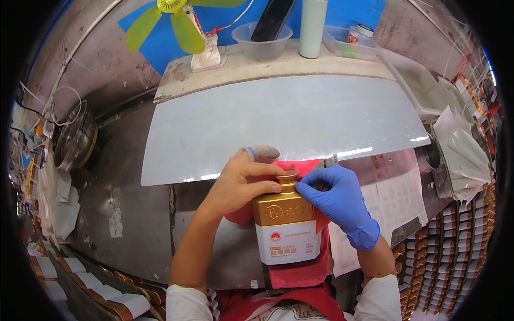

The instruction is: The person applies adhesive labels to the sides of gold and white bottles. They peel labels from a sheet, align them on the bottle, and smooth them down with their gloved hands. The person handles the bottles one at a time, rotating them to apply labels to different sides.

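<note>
A flat bottle (289,243), gold at the neck and shoulders and white below, leans on a red cloth (302,275) in front of me. My left hand (242,179) is bare apart from a grey cover on one finger. Its thumb and forefinger close on the left side of the bottle's gold neck. My right hand (340,200), in a blue glove, pinches at the right of the neck, with thumb and forefinger against it. A grey cover also tops one right finger. Whether anything small sits between the gloved fingertips is hidden.
Beyond my hands lies a pale sheet (278,117). Behind it stand a yellow-green fan (187,32), a plastic bowl (262,48) with a phone, and a light green flask (312,32). Rows of gold-and-white bottles (450,251) are at right, more at lower left. Printed paper (375,198) lies right.
</note>
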Demonstrator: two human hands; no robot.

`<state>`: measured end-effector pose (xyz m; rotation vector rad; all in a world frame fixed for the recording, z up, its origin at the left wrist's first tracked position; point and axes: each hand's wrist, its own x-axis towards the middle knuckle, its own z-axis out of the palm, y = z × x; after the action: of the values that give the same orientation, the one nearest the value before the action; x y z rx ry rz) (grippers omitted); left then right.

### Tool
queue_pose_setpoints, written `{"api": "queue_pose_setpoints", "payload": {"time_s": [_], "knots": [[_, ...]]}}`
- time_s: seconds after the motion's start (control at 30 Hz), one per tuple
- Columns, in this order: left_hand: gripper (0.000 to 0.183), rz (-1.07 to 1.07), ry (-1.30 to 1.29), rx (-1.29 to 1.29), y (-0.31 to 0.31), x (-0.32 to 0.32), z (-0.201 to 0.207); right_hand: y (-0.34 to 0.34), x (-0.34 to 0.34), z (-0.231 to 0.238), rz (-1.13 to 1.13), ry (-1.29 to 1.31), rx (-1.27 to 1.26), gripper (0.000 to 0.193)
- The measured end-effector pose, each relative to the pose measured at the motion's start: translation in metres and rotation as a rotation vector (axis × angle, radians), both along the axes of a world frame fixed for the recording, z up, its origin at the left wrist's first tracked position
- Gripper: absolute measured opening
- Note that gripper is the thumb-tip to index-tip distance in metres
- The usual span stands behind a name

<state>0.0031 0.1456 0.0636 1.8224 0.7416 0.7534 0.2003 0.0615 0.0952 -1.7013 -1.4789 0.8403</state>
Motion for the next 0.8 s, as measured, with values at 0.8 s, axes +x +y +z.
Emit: {"api": "queue_pose_setpoints", "payload": {"time_s": [0.8], "knots": [[0.025, -0.019, -0.074, 0.036, 0.004, -0.002, -0.013, -0.043, -0.030, -0.003, 0.081, -0.402, 0.339, 0.050]]}}
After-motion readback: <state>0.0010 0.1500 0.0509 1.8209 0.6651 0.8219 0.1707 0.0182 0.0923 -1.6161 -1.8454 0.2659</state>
